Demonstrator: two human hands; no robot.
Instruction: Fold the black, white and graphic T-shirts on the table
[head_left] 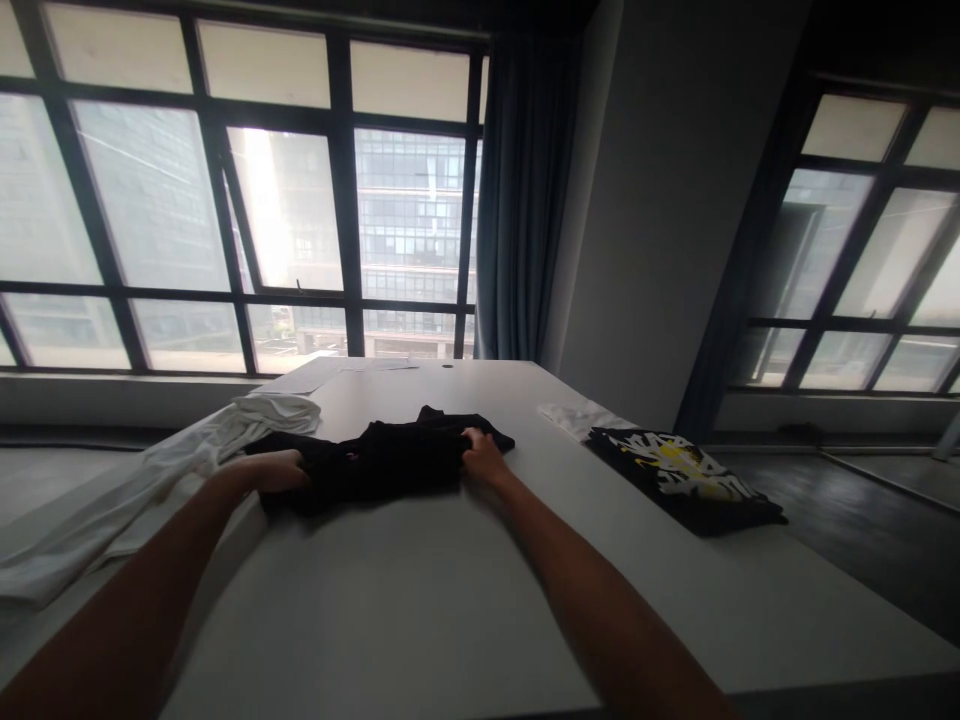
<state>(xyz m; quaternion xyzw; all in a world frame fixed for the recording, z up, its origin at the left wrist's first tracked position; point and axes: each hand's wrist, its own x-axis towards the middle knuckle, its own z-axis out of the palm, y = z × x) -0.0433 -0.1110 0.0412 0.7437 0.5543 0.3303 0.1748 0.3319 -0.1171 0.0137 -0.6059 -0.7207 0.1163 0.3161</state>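
A black garment (397,462), bunched and wrinkled, lies across the middle of the white table (360,610). Its kind is hard to make out in the dim light. My left hand (279,470) grips its left end, the fingertips hidden in the dark cloth. At the right end, my right hand (481,455) is closed on the cloth, thumb on top. A corner of the garment sticks out beyond that hand to the right.
White clothing (172,465) trails along the table's left edge. On the right lies a folded black garment with a white and yellow print (679,470), beside a white cloth (581,415). Paper sheets (307,374) rest at the far end. Windows, a curtain (521,200) and a pillar stand beyond.
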